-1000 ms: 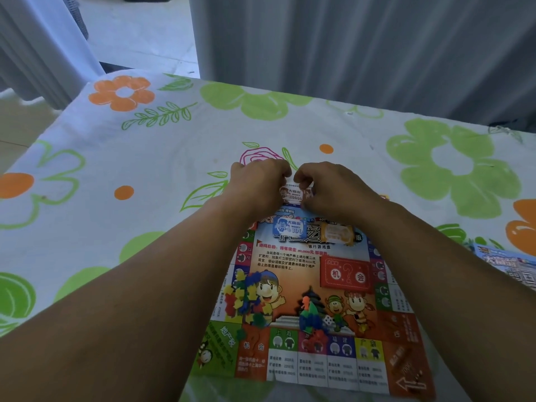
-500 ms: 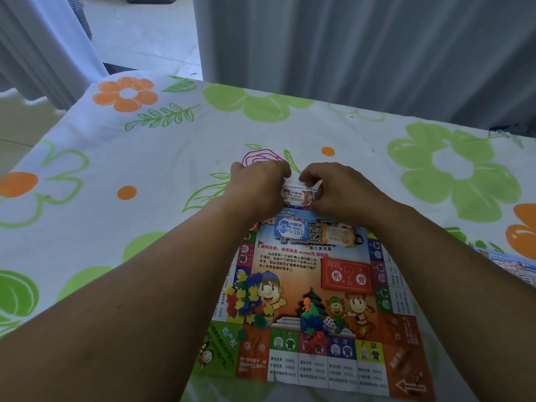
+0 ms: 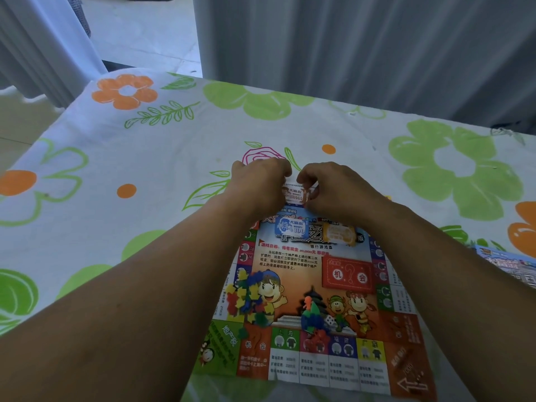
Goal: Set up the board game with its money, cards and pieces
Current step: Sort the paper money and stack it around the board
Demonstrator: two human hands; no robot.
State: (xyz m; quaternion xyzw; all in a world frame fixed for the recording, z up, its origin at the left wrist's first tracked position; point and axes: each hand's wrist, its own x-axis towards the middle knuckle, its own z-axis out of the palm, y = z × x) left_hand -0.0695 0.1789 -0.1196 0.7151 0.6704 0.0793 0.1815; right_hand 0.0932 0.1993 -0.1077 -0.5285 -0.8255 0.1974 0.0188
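Both hands are up at the far edge of the game board [image 3: 293, 262], and between them sits a brown money bundle [image 3: 295, 194], small and wrapped. The left hand [image 3: 261, 184] pinches its left end with fingers curled in, and the right hand [image 3: 333, 190] pinches the right end the same way, thumbs tucked where I can't see them. My read: the wrapper is about to come open, so the smart play is a gentle peel from one corner, hands low over the board, so notes don't spray across the flowered tablecloth [image 3: 145, 169]. Two more packs wait just below, a blue money bundle [image 3: 291, 227] and an orange money bundle [image 3: 339, 235], side by side on the board's title. Nearer the body, a heap of coloured pieces [image 3: 246, 300] lies on the cartoon boy, and a second clump [image 3: 311, 314] sits by the temple drawing with a white die [image 3: 329, 320] just beside it. Forearms should ride clear of those heaps, since one nudge would likely scatter them. A printed box [image 3: 510, 265] pokes in at the right edge
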